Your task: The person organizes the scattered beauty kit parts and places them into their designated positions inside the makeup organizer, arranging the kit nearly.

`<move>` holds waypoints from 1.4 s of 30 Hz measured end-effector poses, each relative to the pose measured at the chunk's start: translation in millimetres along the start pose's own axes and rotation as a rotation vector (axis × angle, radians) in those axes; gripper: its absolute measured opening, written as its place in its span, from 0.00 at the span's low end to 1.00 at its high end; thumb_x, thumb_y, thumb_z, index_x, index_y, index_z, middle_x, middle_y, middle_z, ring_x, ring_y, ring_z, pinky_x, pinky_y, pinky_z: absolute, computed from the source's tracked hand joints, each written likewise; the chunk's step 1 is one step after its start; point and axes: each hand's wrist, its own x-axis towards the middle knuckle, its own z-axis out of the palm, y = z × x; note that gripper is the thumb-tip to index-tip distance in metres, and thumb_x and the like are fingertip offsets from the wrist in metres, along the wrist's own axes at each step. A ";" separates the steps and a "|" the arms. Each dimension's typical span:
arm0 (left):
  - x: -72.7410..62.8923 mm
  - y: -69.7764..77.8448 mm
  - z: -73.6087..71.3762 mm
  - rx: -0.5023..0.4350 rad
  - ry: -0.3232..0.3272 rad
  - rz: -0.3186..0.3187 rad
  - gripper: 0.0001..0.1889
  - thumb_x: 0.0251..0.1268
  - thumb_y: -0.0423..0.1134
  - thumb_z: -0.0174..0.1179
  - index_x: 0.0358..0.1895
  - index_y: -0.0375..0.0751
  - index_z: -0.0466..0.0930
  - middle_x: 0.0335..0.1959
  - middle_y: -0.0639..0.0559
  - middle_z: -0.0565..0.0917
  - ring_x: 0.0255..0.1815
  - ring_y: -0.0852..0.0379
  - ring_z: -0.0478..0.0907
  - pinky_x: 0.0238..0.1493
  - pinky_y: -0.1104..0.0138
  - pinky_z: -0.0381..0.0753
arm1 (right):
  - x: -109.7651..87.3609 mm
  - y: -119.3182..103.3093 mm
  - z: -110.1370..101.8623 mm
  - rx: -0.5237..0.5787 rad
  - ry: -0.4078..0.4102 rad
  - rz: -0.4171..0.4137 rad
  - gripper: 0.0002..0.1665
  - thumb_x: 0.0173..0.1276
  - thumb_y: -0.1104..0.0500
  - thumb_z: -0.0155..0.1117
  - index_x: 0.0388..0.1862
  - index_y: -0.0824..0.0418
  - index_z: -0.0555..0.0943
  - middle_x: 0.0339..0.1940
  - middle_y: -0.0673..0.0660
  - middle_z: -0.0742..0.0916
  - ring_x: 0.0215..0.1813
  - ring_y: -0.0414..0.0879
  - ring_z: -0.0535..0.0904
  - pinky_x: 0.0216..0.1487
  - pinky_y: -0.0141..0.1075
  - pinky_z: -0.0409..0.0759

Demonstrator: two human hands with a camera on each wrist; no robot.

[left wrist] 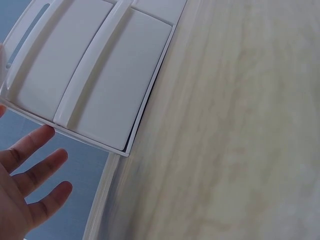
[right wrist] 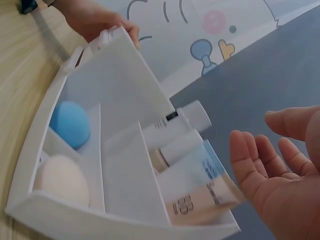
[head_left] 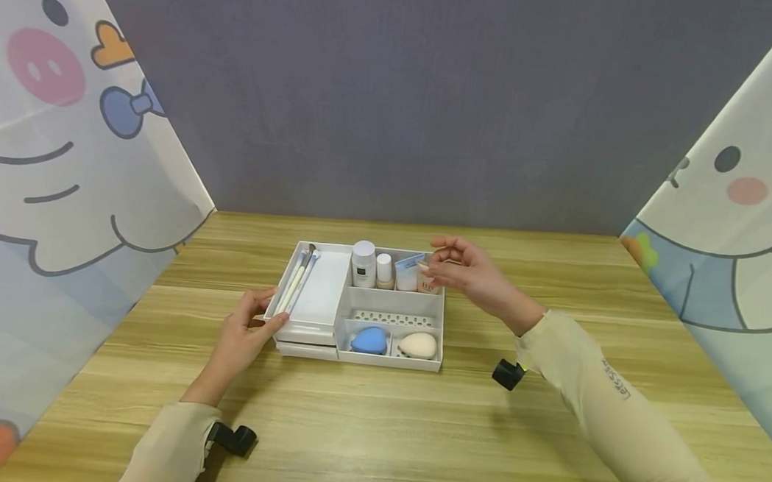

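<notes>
A white desktop organizer sits on the table. My left hand holds its left front corner, thumb at the top rim; in the left wrist view several fingers are spread beside the side wall. My right hand, fingers loosely bent and nothing between them, hovers by the back right compartment. In the right wrist view it is just apart from a beige BB cream tube and a blue-and-white tube. Beside the tubes stand a small white-capped bottle and a larger white bottle.
Makeup brushes lie in the organizer's left top tray. A blue sponge and a cream sponge sit in the front compartments. Two drawers are closed below the tray. A grey panel stands behind the table.
</notes>
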 end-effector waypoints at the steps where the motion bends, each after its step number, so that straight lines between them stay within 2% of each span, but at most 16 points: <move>1: -0.2 0.0 0.0 0.004 0.000 0.001 0.22 0.66 0.29 0.64 0.61 0.34 0.71 0.51 0.33 0.82 0.44 0.72 0.74 0.42 0.73 0.77 | -1.3 0.2 -2.5 -0.008 -0.002 -0.001 0.26 0.72 0.74 0.53 0.67 0.72 0.62 0.44 0.58 0.76 0.44 0.46 0.79 0.50 0.40 0.82; 12: 0.5 -0.2 0.6 0.005 -0.001 0.011 0.22 0.66 0.29 0.64 0.61 0.33 0.71 0.53 0.34 0.82 0.45 0.73 0.73 0.42 0.75 0.76 | -13.8 6.3 -30.3 -0.091 0.004 0.030 0.24 0.73 0.73 0.54 0.65 0.75 0.61 0.45 0.60 0.77 0.44 0.44 0.80 0.54 0.45 0.81; 21: 0.4 0.7 0.5 0.003 -0.003 0.008 0.22 0.66 0.29 0.64 0.61 0.34 0.72 0.53 0.35 0.82 0.46 0.70 0.74 0.42 0.74 0.76 | -28.0 11.5 -53.7 -0.145 0.005 0.051 0.23 0.73 0.72 0.54 0.63 0.74 0.61 0.45 0.63 0.76 0.43 0.45 0.80 0.48 0.39 0.82; 32: -0.4 0.8 0.6 0.015 0.000 0.011 0.22 0.66 0.29 0.64 0.61 0.34 0.72 0.50 0.35 0.83 0.44 0.70 0.74 0.42 0.74 0.77 | -50.9 20.4 -87.8 -0.270 -0.016 0.087 0.25 0.74 0.70 0.55 0.65 0.78 0.60 0.45 0.60 0.78 0.43 0.44 0.80 0.46 0.38 0.83; 42: -0.5 0.2 0.4 0.000 -0.001 0.014 0.22 0.66 0.29 0.64 0.62 0.34 0.72 0.50 0.35 0.82 0.44 0.72 0.74 0.42 0.75 0.76 | -68.9 27.3 -116.2 -0.433 -0.005 0.170 0.28 0.75 0.68 0.55 0.66 0.81 0.59 0.48 0.69 0.77 0.44 0.47 0.79 0.45 0.45 0.83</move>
